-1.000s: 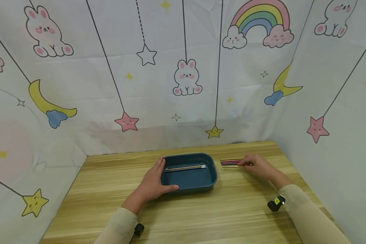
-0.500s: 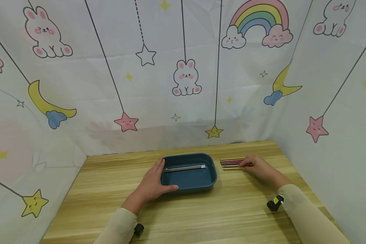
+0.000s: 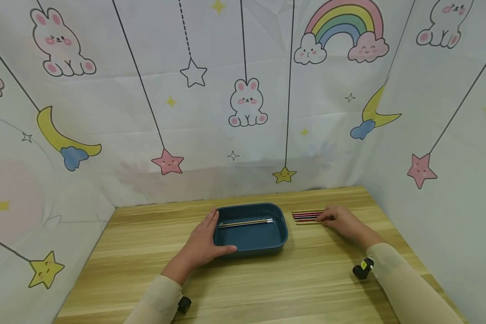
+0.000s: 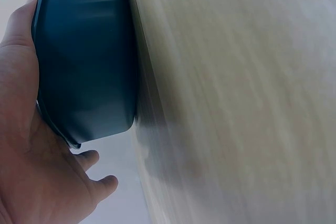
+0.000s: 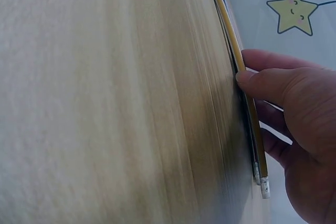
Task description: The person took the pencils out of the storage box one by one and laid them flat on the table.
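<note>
A dark blue rectangular tray sits on the table, with gold and dark pencils lying lengthwise in it. My left hand rests against its left end, fingers along the side and thumb on the front rim. In the left wrist view, two fingertips stick out past the tray's wall. To the right of the tray, my right hand pinches a gold pencil between thumb and fingers. That pencil is the nearest of a row of gold, red and dark pencils, partly hidden by the hand.
The wood-grain table meets a white printed cloth at the back and sides. Small black cameras are strapped at both wrists. The pencil row lies near the tray's right end.
The nearest gold pencil has slid slightly toward me, leaving a wider gap from the row, with my right hand on it. The left hand and tray stay put.
</note>
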A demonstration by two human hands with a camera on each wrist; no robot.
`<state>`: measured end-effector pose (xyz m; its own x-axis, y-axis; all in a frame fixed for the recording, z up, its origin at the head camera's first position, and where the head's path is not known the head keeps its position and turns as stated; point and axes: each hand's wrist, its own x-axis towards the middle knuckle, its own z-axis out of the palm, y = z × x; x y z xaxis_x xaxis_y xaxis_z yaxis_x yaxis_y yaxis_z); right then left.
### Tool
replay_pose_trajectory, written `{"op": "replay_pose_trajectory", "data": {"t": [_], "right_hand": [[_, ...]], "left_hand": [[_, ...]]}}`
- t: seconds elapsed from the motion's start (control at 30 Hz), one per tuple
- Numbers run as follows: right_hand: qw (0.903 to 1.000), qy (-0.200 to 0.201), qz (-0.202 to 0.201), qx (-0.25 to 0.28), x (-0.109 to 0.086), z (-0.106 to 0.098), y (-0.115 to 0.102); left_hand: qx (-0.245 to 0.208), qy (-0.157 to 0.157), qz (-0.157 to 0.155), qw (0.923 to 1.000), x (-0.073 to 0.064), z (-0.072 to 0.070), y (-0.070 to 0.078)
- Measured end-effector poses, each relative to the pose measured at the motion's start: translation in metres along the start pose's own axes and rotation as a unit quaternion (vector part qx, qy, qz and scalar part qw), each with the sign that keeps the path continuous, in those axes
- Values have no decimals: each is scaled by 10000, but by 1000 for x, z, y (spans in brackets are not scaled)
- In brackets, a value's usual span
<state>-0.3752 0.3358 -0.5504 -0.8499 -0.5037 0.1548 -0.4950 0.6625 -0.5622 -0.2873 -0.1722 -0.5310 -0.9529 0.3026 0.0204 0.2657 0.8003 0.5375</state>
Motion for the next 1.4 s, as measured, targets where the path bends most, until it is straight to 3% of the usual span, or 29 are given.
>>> {"op": "replay_pose_trajectory", "data": {"t": [0.5,1.1,1.4], "right_hand": [[9995,154,-201,-175,2,2,-1],[9983,560,33,-171,2,7,-2],[9976,687,-47,-59,4,6,-15]], "left_hand": [[24,11,6,10000,1,0,-1],[77,27,12,10000,2,1,-2],[44,20,-26,10000,2,2,-3]]}}
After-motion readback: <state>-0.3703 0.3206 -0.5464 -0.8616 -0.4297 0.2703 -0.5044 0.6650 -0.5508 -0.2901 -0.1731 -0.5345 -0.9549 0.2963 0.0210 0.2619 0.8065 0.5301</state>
